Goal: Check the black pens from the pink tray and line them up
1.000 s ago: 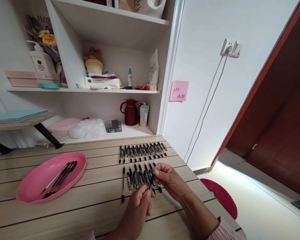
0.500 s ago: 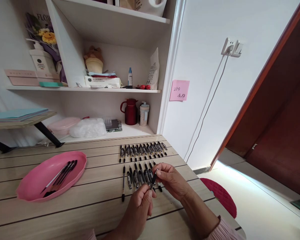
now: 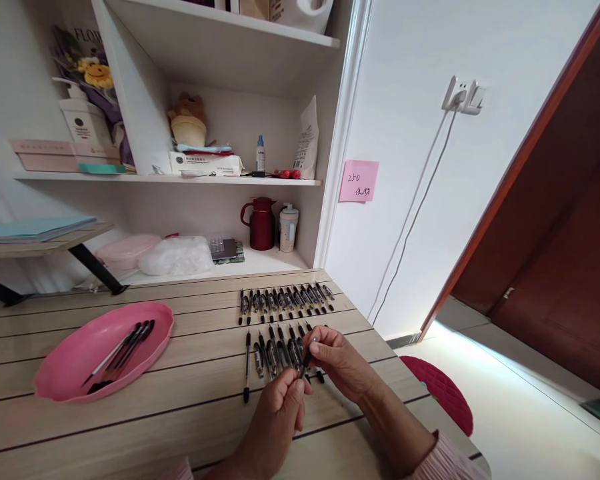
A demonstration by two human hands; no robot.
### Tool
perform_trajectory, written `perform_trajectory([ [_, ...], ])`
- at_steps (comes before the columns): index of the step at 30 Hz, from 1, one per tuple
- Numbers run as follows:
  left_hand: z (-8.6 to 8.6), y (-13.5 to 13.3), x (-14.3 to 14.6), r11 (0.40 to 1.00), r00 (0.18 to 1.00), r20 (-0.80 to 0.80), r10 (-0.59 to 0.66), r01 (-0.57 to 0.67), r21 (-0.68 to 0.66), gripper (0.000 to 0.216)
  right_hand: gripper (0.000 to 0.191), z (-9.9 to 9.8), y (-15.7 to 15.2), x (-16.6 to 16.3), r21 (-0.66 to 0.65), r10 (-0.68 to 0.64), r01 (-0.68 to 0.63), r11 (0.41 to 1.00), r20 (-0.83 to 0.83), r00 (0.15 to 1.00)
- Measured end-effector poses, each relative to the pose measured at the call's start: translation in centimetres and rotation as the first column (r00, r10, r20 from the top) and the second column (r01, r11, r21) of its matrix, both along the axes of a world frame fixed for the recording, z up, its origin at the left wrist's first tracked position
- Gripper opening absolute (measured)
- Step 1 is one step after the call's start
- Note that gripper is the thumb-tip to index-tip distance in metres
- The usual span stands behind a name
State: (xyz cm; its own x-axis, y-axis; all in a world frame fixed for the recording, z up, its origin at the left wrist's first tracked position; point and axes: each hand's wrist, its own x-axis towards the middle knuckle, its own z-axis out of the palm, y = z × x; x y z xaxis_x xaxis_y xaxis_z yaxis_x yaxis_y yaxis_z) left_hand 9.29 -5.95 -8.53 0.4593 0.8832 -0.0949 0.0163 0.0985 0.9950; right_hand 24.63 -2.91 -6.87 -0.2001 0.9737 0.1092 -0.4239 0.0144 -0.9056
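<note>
Between my two hands is a dark pen (image 3: 307,361), tilted, its ends partly covered by fingers. My left hand (image 3: 279,410) is closed and pinches its lower end. At its upper end, my right hand (image 3: 341,365) pinches with thumb and forefinger. Just behind them lies a front row of pens and separate caps (image 3: 273,353), partly hidden by my hands. One black pen (image 3: 247,367) lies at the left end of that row. Farther back is a second row of pens and caps (image 3: 280,303).
A pink oval tray (image 3: 50,393) at the left holds several pens (image 3: 130,347). The wooden table (image 3: 180,427) meets a white shelf unit with a red jug (image 3: 262,225) and a cup (image 3: 289,228). A red round stool (image 3: 443,393) stands beyond the right edge.
My right hand has shifted very slightly left at the pen's upper end. Both hands keep hold of the pen, and the rows and tray look the same.
</note>
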Motion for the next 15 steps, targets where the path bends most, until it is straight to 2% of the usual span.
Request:
perform_trajectory([
  [3,-0.08,0.04,0.02,1.0,1.0,0.001,0.01,-0.01,-0.001,0.031,0.02,0.16,-0.08,-0.01,-0.028,0.027,-0.028,0.999,-0.013,1.0],
  [8,-0.36,0.18,0.01,1.0,1.0,0.002,0.011,-0.011,0.0,0.03,0.015,-0.01,0.06,0.07,-0.025,-0.027,0.027,0.999,-0.001,1.0],
  [15,-0.46,0.28,0.03,1.0,1.0,0.012,0.019,-0.019,-0.007,0.029,0.019,-0.07,0.05,0.01,-0.047,-0.021,0.02,0.999,-0.017,1.0],
])
